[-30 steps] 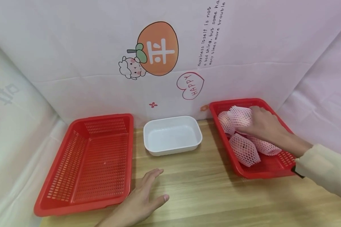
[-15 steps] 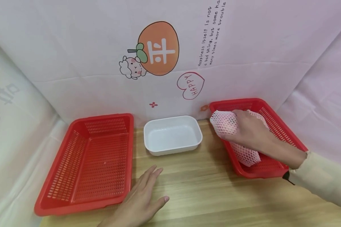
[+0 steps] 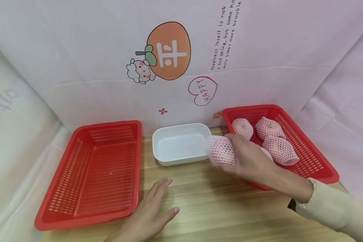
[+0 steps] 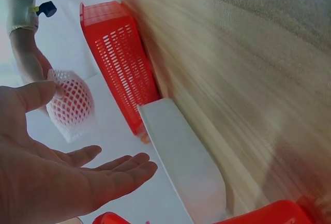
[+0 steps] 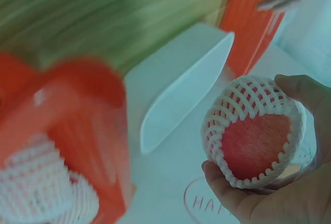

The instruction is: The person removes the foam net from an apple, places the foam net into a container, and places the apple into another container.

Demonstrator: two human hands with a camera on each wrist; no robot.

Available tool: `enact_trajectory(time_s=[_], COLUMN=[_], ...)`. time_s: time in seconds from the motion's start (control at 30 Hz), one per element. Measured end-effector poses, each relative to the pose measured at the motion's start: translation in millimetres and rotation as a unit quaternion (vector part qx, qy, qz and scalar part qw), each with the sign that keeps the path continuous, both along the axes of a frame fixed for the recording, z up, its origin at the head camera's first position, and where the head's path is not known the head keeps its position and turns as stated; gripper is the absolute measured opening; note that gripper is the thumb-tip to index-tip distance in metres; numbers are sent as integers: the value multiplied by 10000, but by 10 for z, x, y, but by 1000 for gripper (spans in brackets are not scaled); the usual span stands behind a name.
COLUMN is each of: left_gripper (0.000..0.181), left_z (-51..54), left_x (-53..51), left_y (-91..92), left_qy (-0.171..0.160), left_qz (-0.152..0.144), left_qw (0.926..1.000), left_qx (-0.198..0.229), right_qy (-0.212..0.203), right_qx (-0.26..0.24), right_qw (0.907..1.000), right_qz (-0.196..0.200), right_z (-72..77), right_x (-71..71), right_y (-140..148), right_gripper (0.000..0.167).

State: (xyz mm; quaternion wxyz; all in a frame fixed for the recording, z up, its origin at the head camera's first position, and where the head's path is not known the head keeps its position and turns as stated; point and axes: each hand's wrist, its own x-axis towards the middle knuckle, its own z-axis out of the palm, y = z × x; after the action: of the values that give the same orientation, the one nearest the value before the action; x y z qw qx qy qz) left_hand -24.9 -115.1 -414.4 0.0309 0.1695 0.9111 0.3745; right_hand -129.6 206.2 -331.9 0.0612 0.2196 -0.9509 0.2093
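My right hand (image 3: 249,158) grips a round red fruit in a foam net (image 3: 222,151), held in the air by the right front corner of the white dish (image 3: 181,144). In the right wrist view, the red skin of this netted fruit (image 5: 253,141) shows through the net's opening, thumb and fingers around it. Several other netted fruits (image 3: 279,149) lie in the right red basket (image 3: 317,158); my right hand partly hides one. Fingers spread and holding nothing, my left hand (image 3: 148,215) is nearest the left red basket's (image 3: 137,168) front right corner.
The left red basket has nothing in it, and neither does the white dish between the two baskets. Behind them rises a white printed cloth (image 3: 109,50). Wooden tabletop (image 3: 205,208) extends in front of the dish.
My right hand has lifted the netted fruit out of the right basket and carried it left, over the basket's rim toward the dish. My left hand stays almost in place.
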Motion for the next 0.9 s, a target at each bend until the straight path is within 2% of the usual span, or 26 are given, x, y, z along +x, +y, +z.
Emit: enact_trajectory(time_s=[0.17, 0.3, 0.47, 0.63, 0.8, 0.9], left_gripper=[72, 74, 81, 91, 101, 103], left_z=[-9, -15, -34, -95, -165, -191], left_x=[4, 6, 7, 12, 41, 58], left_y=[10, 8, -9, -13, 0, 13], left_qy=[-89, -143, -285, -543, -466, -402], left_qz=[66, 62, -75, -434, -715, -742], left_qw=[9997, 9996, 9996, 9967, 9936, 9924], left_qx=[232, 250, 3, -418, -744, -895], right_qy=[131, 231, 142, 6, 25, -76], right_qx=[-136, -133, -120, -82, -34, -109], right_qw=[9996, 9991, 9991, 9990, 9993, 9993], right_qz=[221, 328, 381, 434, 379, 342], right_z=[-152, -291, -489, -695, -866, -941], right_x=[139, 243, 338, 383, 389, 383], right_y=[-132, -231, -350, -430, -470, -480], right_gripper=[90, 91, 89, 86, 86, 85])
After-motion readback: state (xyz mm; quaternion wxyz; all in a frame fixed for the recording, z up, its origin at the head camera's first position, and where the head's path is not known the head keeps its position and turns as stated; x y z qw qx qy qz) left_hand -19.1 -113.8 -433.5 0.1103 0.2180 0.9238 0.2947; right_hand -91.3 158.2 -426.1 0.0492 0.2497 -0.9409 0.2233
